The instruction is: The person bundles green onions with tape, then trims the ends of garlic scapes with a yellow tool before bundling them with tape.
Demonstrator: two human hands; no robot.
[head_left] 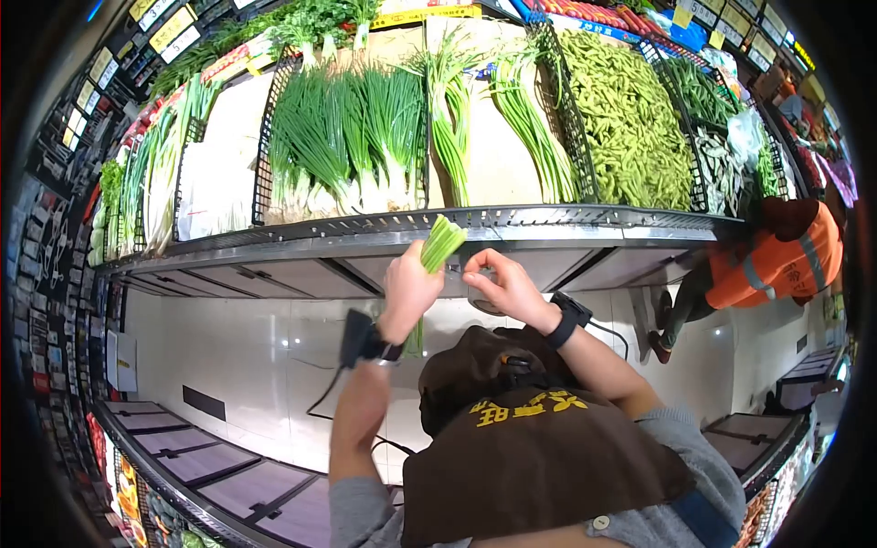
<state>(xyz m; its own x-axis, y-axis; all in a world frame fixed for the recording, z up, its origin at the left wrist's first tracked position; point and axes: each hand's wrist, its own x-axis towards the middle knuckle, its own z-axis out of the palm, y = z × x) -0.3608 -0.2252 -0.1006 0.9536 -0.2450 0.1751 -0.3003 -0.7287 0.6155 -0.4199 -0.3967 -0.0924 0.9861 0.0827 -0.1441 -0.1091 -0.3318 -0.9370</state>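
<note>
My left hand is closed around a bunch of thin green stalks. Their evenly cut ends stick up above the fist, and some green shows below it, partly hidden by the wrist. To its right, my right hand has its fingers curled in towards the thumb in a pinch; anything between them is too small to make out. Both hands are in front of the vegetable stand's metal edge. Similar green bunches lie on cardboard in the display beyond. A dark strap with a device sits on each wrist.
Spring onions fill a black crate left of the bunches. Green pods fill another on the right. A person in an orange vest bends at the stand's right end. White tiled floor lies below; another stand is behind me.
</note>
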